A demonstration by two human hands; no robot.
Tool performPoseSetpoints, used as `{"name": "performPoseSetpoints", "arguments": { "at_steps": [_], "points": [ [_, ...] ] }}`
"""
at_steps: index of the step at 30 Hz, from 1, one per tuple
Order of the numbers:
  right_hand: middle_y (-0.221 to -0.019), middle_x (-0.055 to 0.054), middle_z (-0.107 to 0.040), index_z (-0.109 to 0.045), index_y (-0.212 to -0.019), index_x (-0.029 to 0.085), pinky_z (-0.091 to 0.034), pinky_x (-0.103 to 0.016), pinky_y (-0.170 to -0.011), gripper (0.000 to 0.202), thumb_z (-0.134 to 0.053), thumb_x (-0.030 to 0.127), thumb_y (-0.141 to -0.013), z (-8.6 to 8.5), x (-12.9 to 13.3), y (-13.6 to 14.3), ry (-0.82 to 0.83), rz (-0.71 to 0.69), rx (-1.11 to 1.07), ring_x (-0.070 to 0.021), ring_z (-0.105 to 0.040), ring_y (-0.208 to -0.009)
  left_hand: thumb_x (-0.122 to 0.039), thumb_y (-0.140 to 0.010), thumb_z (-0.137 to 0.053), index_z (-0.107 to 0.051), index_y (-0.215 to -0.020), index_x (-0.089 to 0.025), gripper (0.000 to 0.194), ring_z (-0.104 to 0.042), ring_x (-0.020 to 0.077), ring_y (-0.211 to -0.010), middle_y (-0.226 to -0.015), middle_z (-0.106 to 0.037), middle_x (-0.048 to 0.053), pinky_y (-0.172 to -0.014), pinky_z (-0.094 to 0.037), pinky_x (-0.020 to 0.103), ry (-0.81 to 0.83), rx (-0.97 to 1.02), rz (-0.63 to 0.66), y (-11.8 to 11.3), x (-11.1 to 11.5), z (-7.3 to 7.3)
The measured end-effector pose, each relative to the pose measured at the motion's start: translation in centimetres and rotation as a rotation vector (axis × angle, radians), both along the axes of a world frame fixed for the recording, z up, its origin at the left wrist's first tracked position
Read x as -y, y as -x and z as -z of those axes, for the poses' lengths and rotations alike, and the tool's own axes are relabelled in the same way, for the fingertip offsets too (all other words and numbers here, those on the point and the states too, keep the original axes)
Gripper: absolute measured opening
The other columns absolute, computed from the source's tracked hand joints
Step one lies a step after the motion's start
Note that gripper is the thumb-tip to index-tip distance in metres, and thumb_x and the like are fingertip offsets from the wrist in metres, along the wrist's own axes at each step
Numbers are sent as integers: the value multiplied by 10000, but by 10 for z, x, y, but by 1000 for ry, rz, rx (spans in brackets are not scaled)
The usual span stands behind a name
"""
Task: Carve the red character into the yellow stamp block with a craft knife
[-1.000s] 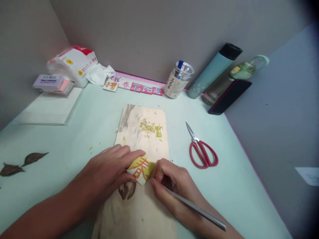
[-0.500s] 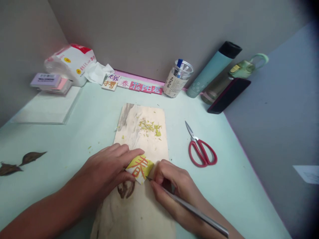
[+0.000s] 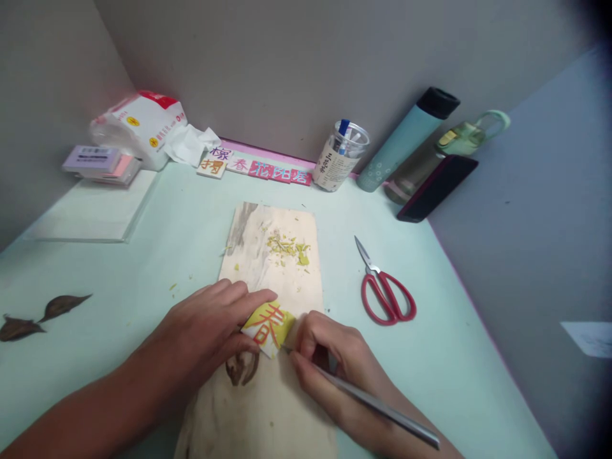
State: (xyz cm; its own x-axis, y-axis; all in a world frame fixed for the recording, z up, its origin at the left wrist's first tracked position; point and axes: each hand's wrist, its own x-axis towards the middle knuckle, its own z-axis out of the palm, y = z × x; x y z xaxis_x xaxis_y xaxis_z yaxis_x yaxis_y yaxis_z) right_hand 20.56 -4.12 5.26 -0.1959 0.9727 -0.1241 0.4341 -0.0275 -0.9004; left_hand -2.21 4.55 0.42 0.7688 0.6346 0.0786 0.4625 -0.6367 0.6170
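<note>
A small yellow and white block [image 3: 271,325] with a red-orange character lies on a wooden board [image 3: 277,408]. My left hand [image 3: 222,312] is closed around the block's left side, with fingers at its upper edge and the thumb along its lower left. In my right hand [image 3: 329,354] is a slim metal carving knife [image 3: 377,405], gripped like a pen. Its tip points at the lower right edge of the block; whether it touches is too small to tell. Yellow shavings [image 3: 289,247] are scattered on the board's upper part.
Red-handled scissors [image 3: 387,290] lie right of the board. Farther back stand a clear cup with pens [image 3: 337,159], a blue bottle [image 3: 406,140], a green bottle [image 3: 430,162] and a phone [image 3: 437,189]. Tissues [image 3: 143,127], stacked blocks [image 3: 102,162] and dry leaves [image 3: 62,306] are at left.
The view has tilted slightly, so everything sits a little lower. Both hands keep their grips, and the knife's tip has shifted only slightly at the block's edge.
</note>
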Motion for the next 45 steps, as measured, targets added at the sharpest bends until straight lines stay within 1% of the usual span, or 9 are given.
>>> {"name": "performPoseSetpoints", "arguments": {
  "at_steps": [7, 10, 19, 26, 31, 35, 37, 41, 45],
  "points": [
    [-715, 44, -490, -418, -731, 237, -319, -259, -550, 200, -531, 151, -873, 4, 1, 0, 52, 41, -45, -117, -405, -611, -211, -923, -777, -515, -1389, -345, 552, -602, 245, -967, -1038, -645, -31, -809, -411, 326, -18, -20, -31, -2, 2, 2],
    [-681, 50, -475, -411, -717, 244, -305, -261, -529, 217, -544, 193, -881, 8, 2, 3, 76, 95, -82, -119, -385, -593, -158, -882, -804, -511, -1385, -335, 609, -599, 249, -959, -1036, -643, -31, -805, -409, 332, -32, -17, -39, -3, 3, 2],
    [-594, 64, -421, -410, -669, 255, -296, -237, -475, 236, -552, 282, -855, 10, 2, 12, 86, 258, -121, -114, -360, -536, -139, -872, -809, -495, -1383, -332, 630, -596, 240, -949, -1042, -639, -30, -805, -428, 327, -45, 14, -44, -3, 5, 1],
    [-608, 59, -451, -427, -683, 249, -331, -224, -480, 240, -579, 294, -863, 16, 3, 14, 72, 323, -153, -112, -385, -544, -209, -907, -751, -523, -1357, -315, 516, -595, 236, -954, -1036, -632, -23, -798, -436, 332, -38, 71, -109, -2, 9, 6],
    [-634, 59, -479, -427, -713, 243, -346, -214, -492, 256, -573, 208, -920, 21, 4, 10, -122, 228, -61, -103, -402, -542, -225, -889, -763, -547, -1279, -299, 452, -597, 250, -955, -1028, -628, -12, -788, -444, 345, -12, 107, -159, -4, 13, 4],
    [-698, 36, -533, -433, -781, 244, -365, -222, -533, 261, -543, 62, -932, 26, 3, 7, -445, 97, 63, -113, -470, -596, -253, -905, -750, -544, -1262, -296, 415, -598, 259, -976, -1054, -629, 0, -805, -453, 362, -10, 118, -171, -4, 15, 4],
    [-713, 26, -540, -435, -817, 249, -372, -241, -552, 279, -531, 9, -923, 28, 2, 7, -575, 34, 114, -129, -485, -622, -262, -894, -766, -533, -1288, -308, 460, -604, 259, -980, -1061, -625, -1, -801, -460, 359, -16, 104, -176, -3, 15, 5],
    [-716, 16, -533, -436, -841, 251, -371, -267, -558, 293, -539, -9, -928, 31, 2, 5, -639, -19, 188, -145, -475, -625, -294, -906, -769, -468, -1429, -361, 607, -619, 238, -944, -1062, -598, -5, -775, -484, 342, -2, 104, -173, -2, 15, 6],
    [-720, 23, -522, -429, -844, 249, -363, -268, -563, 298, -533, -19, -920, 31, 2, 4, -630, -10, 192, -140, -466, -625, -299, -1061, -526, -535, -1368, -358, 313, -605, 210, -854, -985, -577, 2, -731, -471, 338, -52, 196, -120, -8, 18, 7]
  ]
}}
